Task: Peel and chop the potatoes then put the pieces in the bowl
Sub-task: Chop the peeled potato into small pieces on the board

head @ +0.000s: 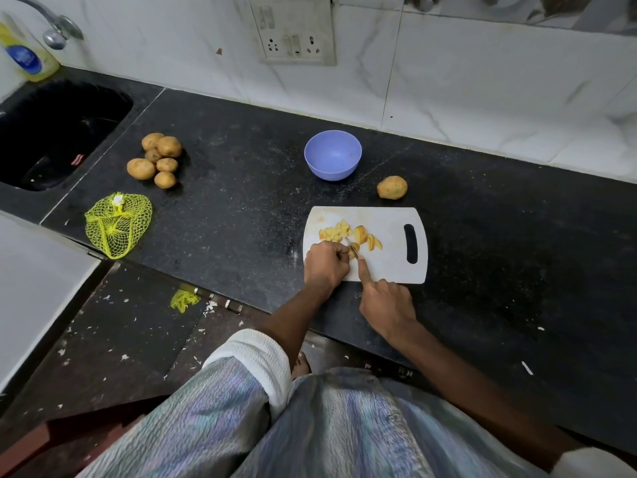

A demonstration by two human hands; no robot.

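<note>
A white cutting board [393, 260] lies on the black counter with several yellow potato pieces [348, 232] on it. My left hand [325, 267] is curled at the board's near left and holds a potato piece [354, 250] down. My right hand [386, 301] grips a small knife [351, 243], its index finger stretched along the back of the blade; the handle is hidden in the hand. The blade sits against the piece by my left fingers. A blue bowl [333, 155] stands beyond the board. One unpeeled potato [392, 187] lies to the bowl's right.
A heap of several unpeeled potatoes [158, 160] lies at the far left of the counter, next to a black sink [51, 132]. A yellow net bag [118, 224] lies near the counter's front edge. Scraps litter the floor [120, 339] below.
</note>
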